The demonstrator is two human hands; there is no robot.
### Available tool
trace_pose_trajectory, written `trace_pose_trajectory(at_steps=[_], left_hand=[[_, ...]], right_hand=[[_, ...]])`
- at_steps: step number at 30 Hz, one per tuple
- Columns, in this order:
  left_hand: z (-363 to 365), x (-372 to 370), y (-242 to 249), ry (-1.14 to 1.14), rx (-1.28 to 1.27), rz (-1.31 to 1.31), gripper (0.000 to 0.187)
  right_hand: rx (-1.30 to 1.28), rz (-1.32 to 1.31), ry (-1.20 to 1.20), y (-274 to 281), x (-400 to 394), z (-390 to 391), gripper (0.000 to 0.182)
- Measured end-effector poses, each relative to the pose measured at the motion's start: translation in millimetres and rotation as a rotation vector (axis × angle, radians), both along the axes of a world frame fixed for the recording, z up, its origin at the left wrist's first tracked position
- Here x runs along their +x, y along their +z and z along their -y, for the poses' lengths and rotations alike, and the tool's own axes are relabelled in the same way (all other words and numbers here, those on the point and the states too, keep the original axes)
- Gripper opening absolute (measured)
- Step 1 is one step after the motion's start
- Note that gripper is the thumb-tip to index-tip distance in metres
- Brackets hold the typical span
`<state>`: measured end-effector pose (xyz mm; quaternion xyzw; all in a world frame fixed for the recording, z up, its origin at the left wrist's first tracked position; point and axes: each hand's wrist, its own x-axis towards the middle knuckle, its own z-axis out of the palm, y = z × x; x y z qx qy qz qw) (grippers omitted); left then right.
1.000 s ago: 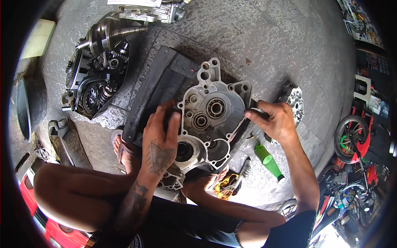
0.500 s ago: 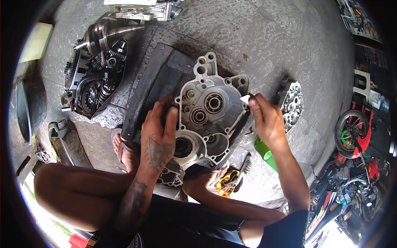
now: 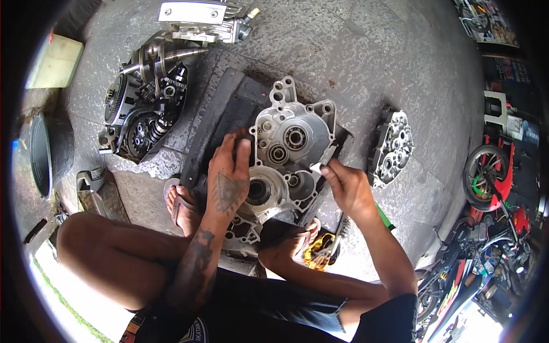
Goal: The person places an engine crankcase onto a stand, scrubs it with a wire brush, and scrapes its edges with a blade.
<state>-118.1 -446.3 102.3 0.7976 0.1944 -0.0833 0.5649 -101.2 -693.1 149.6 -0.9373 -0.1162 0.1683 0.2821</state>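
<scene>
An aluminium engine crankcase half (image 3: 306,127), with bearings in its bores, lies open side up on a dark block (image 3: 222,103) in front of me. My left hand (image 3: 230,174) is closed on its left edge, thumb on the near side and fingers partly hidden behind the rim. My right hand (image 3: 350,188) pinches a small white flat piece (image 3: 316,167), whose tip is right at the case's right-hand gasket rim. I cannot tell what this piece is made of.
A tray of engine parts (image 3: 151,108) with a crankshaft (image 3: 163,57) stands at left. Another metal engine part (image 3: 206,26) is at the top, and a smaller cover (image 3: 394,150) lies at right. A black basin (image 3: 52,155) and motorcycles (image 3: 486,183) stand farther out.
My right hand has moved down and left along the case's right rim with the white piece. My left hand keeps its hold on the left edge. The whole view has shifted slightly.
</scene>
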Motion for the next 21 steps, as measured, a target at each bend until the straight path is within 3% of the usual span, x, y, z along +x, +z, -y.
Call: trace_pose_trajectory(at_steps=[4,6,10,16,18,21], left_hand=[[-0.4,3.8,-0.5,0.017,0.007,0.034,0.040],[0.0,1.3,-4.3,0.004,0.015,0.015,0.040],[0.7,4.4,-3.8,0.010,0.025,0.112,0.041],[1.7,1.9,-7.6,0.035,-0.019,0.119,0.039],[2.5,0.8,-11.4,0.048,-0.026,0.152,0.037],[4.0,0.4,-16.8,0.062,-0.019,0.108,0.035]], right_hand=[[0.056,-0.104,-0.054,6.3,-46.1,-7.6,0.020],[0.101,0.015,-0.042,2.0,-55.9,-5.4,0.022],[-0.117,0.043,-0.119,13.3,-61.1,-5.0,0.022],[-0.370,0.129,0.182,44.0,-45.8,-12.6,0.020],[-0.448,0.073,0.237,58.4,-30.9,-25.0,0.022],[-0.736,-0.107,0.512,73.1,-8.5,-43.5,0.017]])
